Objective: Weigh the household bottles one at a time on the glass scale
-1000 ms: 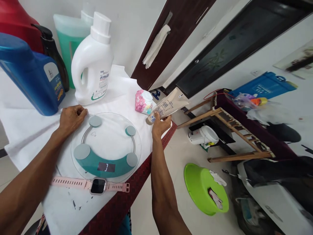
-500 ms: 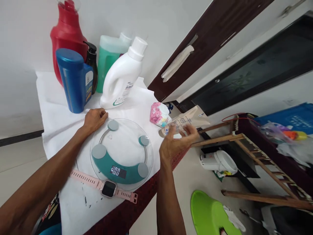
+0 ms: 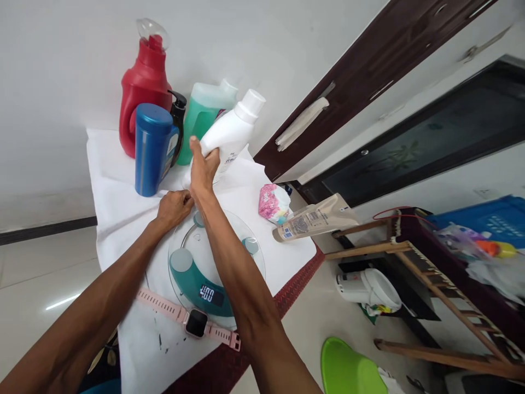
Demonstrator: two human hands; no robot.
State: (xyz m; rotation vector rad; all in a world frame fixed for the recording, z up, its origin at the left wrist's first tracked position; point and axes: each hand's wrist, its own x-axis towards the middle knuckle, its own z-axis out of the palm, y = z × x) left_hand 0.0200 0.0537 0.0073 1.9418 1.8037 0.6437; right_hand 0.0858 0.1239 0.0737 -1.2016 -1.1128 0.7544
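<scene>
In the head view, my right hand is closed round the handle of a white detergent bottle, which leans to the right. My left hand rests on the white cloth with fingers curled; nothing shows in it. Under my right forearm lies a round glass scale with teal trim and a lit display that seems to read 0.0. A pink watch lies along the near edge of the scale. A beige tube stands on its cap at the right, tilted, by a pink floral pack.
Behind stand a red jug, a blue bottle, a dark pump bottle and a green jug, near the wall. Beyond the table's right edge are a white bucket, a green tub and a wooden frame.
My right hand has left the tube's side and moved left to the white bottle, gripping its handle. The tube now stands by itself. My left hand stays near the scale; the view has shifted.
</scene>
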